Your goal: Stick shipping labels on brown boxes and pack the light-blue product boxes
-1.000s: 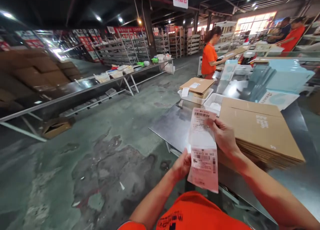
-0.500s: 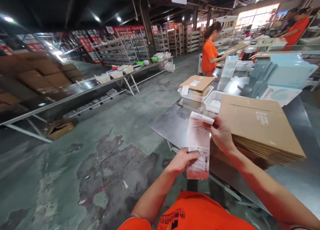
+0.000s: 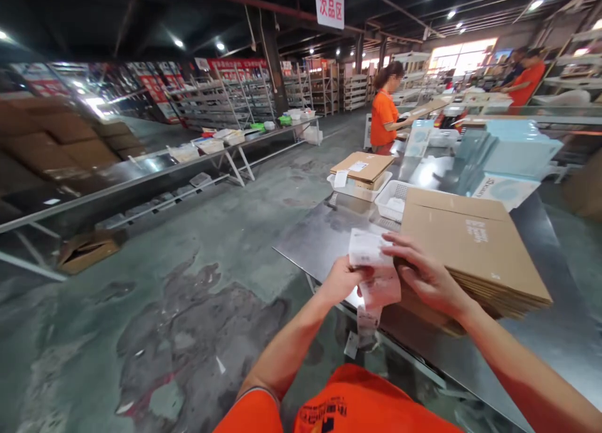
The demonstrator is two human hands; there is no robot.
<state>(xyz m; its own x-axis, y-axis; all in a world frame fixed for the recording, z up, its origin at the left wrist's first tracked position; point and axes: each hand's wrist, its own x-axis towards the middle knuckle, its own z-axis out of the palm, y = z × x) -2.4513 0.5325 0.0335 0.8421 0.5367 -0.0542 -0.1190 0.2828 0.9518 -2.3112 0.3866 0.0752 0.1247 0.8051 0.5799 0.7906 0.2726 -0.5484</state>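
Observation:
A long printed paper strip [image 3: 380,287], like a receipt or shipping label, hangs in folds before my chest at the table's near edge. My left hand [image 3: 345,279] is closed on its left side, the thumb across the paper. At the strip's upper right edge, the fingers of my right hand [image 3: 426,273] lie over the paper; its thumb is hidden. The lower end of the strip dangles below the hands. Just right of my right hand is a stack of flat cardboard boxes [image 3: 463,226] on the metal table [image 3: 313,232].
White baskets [image 3: 392,207] stand behind the strip, one bearing flat cardboard [image 3: 362,165]. Light blue boxes [image 3: 522,145] are piled farther right. Across the table a co-worker in orange [image 3: 383,116] holds cardboard. A long bench [image 3: 160,170] with trays runs along the left.
The strip was stretched flat between both hands; now its upper part is folded over. My left hand has shifted up, and my right hand has moved down with its fingers straighter.

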